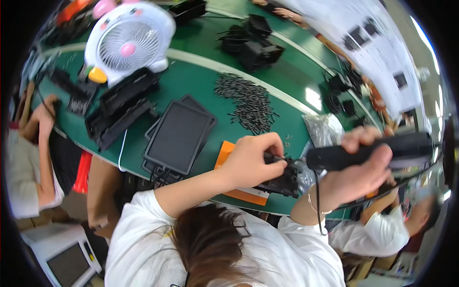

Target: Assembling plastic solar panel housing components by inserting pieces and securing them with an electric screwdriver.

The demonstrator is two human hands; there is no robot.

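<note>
My left hand (253, 161) is closed over a black plastic part (279, 184) near the table's front edge, with thumb and forefinger pinched together at its top. The part rests over an orange and white block (246, 195), and my fingers hide some of it. In my right hand (358, 167) is a black, cylinder-shaped electric screwdriver (334, 157), held sideways above the table to the right of the part. Its tip cannot be made out. Beyond my left hand lies a heap of small black pieces (246, 103).
Left of my hands, flat black screen-like panels (178, 136) lie stacked with cables. Further left are long black housings (122, 105) and a white fan (126, 45). A clear bag of small silvery pieces (322, 130) lies at right. Other people sit on both sides.
</note>
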